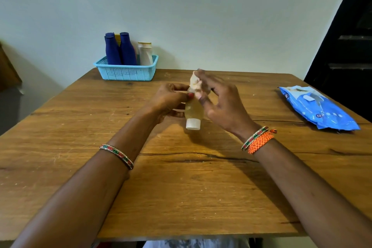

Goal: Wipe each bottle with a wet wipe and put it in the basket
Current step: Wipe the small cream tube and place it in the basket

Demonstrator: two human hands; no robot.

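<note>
Two hands meet over the middle of the wooden table (pixel 181 177), both forearms reaching in from the near edge and converging. Your left hand (pixel 168 98) sits knuckles-up, fingers curled round the upper body of a small clear bottle (pixel 193 109) with yellowish liquid inside. The bottle points its white cap (pixel 193 124) back toward you, tilted, base away; whether the cap touches the table I cannot tell. Your right hand (pixel 219 104) is raised a little higher, wrist cocked, thumb and first fingers pinching a crumpled white wipe (pixel 195 83) against the far end of the bottle; the remaining fingers spread loosely downward. Fingertips there are blurred.

Left wrist carries a beaded bangle (pixel 116 156); right wrist has a matching bangle (pixel 254 138) touching an orange woven band (pixel 261 142).

At the far left of the table, against the wall, a light blue basket (pixel 126 72) holds upright bottles: two dark blue bottles (pixel 119 50) side by side, a yellow-topped one mostly hidden behind them, and a white bottle (pixel 145 54) at the basket's right end. The held bottle is well apart from the basket, nearer you and to its right.

A blue pack of wipes (pixel 318 107) lies flat near the table's right edge, well apart from both hands
</note>
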